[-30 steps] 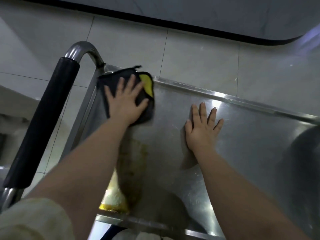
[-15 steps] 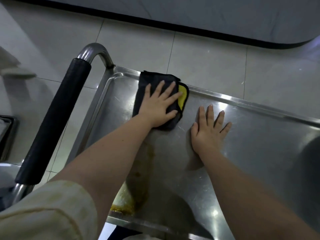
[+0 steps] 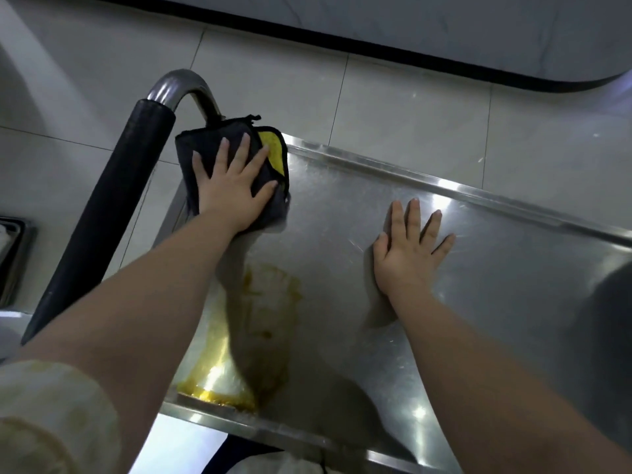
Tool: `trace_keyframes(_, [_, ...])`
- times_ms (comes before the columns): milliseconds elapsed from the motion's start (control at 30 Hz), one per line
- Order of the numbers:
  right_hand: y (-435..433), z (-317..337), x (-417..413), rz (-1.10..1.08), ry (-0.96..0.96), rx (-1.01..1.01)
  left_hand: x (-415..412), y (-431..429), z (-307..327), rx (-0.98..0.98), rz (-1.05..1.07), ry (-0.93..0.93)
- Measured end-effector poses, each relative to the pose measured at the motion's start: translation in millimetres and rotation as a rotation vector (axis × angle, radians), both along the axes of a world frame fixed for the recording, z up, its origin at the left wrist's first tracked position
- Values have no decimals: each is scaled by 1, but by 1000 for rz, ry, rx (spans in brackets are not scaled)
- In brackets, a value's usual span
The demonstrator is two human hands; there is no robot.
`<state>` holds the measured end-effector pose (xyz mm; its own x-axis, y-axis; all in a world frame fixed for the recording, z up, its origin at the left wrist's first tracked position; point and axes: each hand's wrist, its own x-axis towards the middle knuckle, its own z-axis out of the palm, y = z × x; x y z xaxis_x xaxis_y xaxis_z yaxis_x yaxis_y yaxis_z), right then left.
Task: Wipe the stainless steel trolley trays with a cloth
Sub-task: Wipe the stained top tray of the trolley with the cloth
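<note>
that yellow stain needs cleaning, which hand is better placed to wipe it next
Likely left. The left hand presses the cloth flat in the tray corner, directly beyond the yellow stain. The right hand lies bare on the tray, holding no cloth.

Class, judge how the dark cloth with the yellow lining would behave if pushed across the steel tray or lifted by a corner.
Probably floppy: the cloth lies folded, its yellow lining turned out at one edge. It likely slides readily under the flat left hand, since the tray looks smooth and shiny.
</note>
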<state>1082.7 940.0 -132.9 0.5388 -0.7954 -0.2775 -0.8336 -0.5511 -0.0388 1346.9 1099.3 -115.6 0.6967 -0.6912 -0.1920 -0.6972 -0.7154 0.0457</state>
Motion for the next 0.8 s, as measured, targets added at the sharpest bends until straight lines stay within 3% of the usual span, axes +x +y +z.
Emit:
trace_keyframes(67, [-1, 1, 2, 1, 2, -1, -30, -12, 1, -16, -43, 13])
trace_keyframes(233, [-1, 2, 0, 22, 11, -1, -150, -68, 1, -36, -381, 94])
trace_keyframes(400, [13, 8, -41, 80, -179, 79, -159, -79, 0, -39, -358, 92])
trace_keyframes(533, [79, 3, -104, 79, -161, -18, -165, -80, 0, -8, -329, 73])
trace_keyframes(800, [74, -3, -104, 82, -156, -12, -191, 0, 2, -8, -410, 47])
